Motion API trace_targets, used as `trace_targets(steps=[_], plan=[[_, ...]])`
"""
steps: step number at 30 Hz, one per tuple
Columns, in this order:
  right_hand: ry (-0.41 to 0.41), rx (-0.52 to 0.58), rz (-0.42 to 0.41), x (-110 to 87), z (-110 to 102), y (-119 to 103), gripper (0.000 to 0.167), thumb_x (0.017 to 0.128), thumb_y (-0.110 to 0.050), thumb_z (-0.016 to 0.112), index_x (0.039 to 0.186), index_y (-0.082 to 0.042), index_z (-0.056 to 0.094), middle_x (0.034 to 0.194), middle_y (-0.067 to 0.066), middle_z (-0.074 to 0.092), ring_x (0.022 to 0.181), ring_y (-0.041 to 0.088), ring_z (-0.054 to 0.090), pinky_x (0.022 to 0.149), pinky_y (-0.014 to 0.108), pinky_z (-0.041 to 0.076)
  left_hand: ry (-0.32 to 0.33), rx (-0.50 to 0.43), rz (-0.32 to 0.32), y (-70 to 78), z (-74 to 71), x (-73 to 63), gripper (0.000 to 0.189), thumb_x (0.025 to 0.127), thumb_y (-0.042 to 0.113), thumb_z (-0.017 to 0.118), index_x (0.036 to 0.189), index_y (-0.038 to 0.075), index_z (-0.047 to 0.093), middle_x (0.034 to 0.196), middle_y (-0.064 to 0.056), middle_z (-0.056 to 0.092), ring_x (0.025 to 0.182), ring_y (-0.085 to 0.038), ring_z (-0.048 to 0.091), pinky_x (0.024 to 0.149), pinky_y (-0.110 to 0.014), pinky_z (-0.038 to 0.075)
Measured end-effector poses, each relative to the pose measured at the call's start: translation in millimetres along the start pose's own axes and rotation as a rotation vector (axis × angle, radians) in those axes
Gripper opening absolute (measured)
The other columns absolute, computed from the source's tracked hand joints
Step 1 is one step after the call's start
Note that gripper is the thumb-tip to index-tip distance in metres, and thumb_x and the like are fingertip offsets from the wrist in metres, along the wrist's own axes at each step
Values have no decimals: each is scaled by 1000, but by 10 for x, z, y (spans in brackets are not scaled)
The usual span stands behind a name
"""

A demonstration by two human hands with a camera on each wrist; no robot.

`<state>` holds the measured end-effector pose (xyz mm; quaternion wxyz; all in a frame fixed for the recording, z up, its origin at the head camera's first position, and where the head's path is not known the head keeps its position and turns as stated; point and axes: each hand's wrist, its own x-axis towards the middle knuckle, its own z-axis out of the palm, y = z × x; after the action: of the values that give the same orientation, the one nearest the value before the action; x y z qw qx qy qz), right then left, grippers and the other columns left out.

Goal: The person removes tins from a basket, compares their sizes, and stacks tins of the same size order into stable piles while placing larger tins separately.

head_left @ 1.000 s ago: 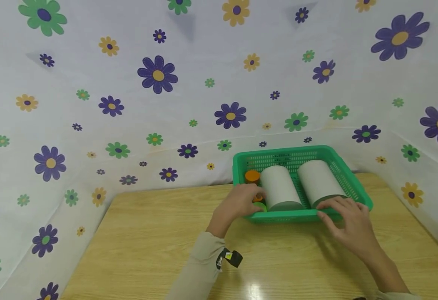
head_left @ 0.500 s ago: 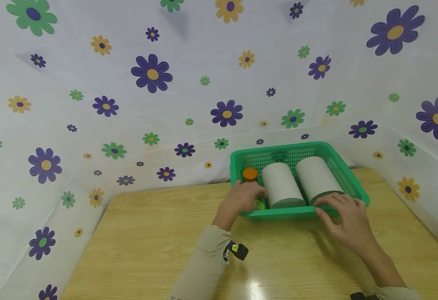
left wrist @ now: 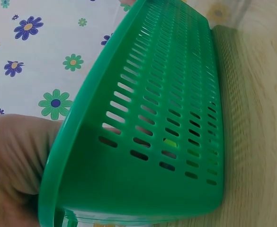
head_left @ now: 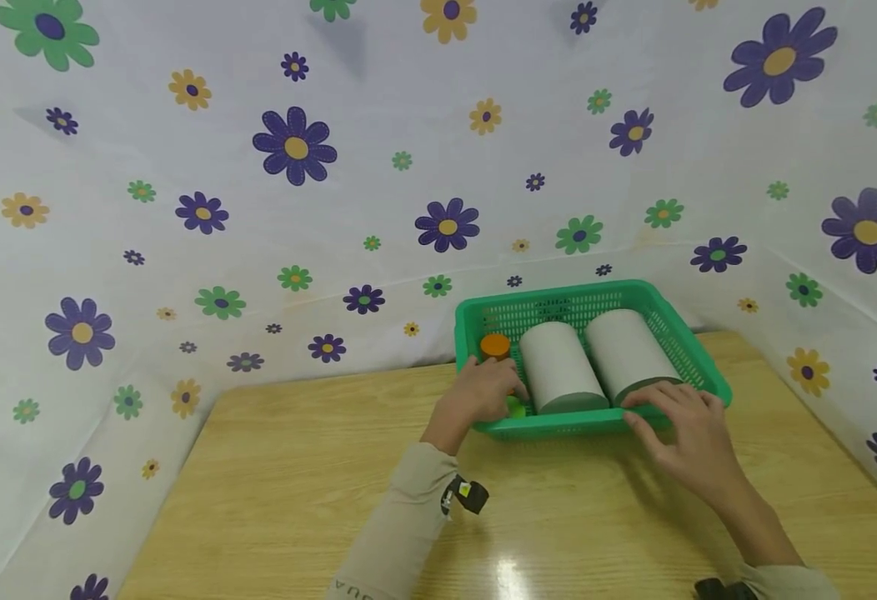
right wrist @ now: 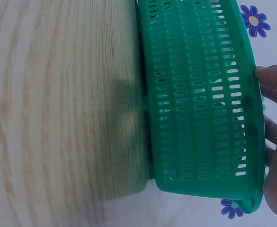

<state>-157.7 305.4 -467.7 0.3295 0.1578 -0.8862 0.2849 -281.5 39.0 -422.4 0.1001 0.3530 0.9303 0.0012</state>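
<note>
A green plastic basket (head_left: pixel 581 423) with slotted walls stands on the table. Two white cylinders (head_left: pixel 562 367) lie side by side in it. Along its left side are an orange-topped round container (head_left: pixel 494 346) and a bright green piece (head_left: pixel 515 407), partly covered by my left hand (head_left: pixel 479 392). That hand reaches over the left rim, fingers bent down among these small things; its fingertips are hidden, so whether it grips one cannot be told. My right hand (head_left: pixel 689 433) holds the front rim near the right corner, thumb outside and fingers inside, as the right wrist view also shows.
The wooden table (head_left: pixel 318 467) extends left of the basket and in front of it. Behind and on both sides hangs a white cloth (head_left: pixel 378 167) printed with flowers. The basket stands close to the cloth at the back.
The whole head view has shifted slightly. My left fingers have moved a little over the small things, covering the orange part seen between them earlier. The right hand stays at the rim.
</note>
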Motion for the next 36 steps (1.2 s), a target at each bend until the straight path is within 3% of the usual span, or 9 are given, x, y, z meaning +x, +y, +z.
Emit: trace_targets(steps=[6,12,19,25,31,36], plan=[[2,-8,2,6,-9,-3,20,81,-7,80,96,-18,72,99,1,70,98,28,57,86,61,31,-10,-9,10,5,-26,5,42,94,3,69,125,31,76,131,12,63,116,-15,56,105,-45,36],[2,-10,2,-11,-9,-5,21,80,-6,80,95,-18,72,98,1,70,98,29,57,86,62,31,-17,-40,7,-7,11,24,46,92,1,67,127,30,74,126,13,68,106,-11,57,98,-40,35],[4,-11,-2,-33,9,-8,21,81,-6,80,96,-18,72,97,0,70,97,29,57,85,61,31,-6,-75,49,-54,37,36,46,89,3,72,127,29,74,130,10,65,118,-13,57,108,-46,36],[0,0,-9,-27,17,-29,21,81,-5,79,97,-17,72,97,-2,70,98,28,57,86,60,31,41,-148,116,-100,12,6,39,88,20,83,126,24,75,129,6,64,120,-13,57,106,-46,42],[2,-4,-11,-17,11,-32,21,81,-6,79,97,-17,72,97,-2,69,97,27,56,86,61,31,106,-265,169,-122,-23,-58,42,86,12,84,127,14,74,127,-3,63,114,-19,58,97,-29,49],[4,-8,-10,-6,-7,-20,20,82,-6,79,97,-18,72,97,-2,70,96,26,56,87,61,31,185,-354,208,-142,-54,-126,47,84,7,83,129,11,71,128,-5,61,115,-21,57,98,-27,48]])
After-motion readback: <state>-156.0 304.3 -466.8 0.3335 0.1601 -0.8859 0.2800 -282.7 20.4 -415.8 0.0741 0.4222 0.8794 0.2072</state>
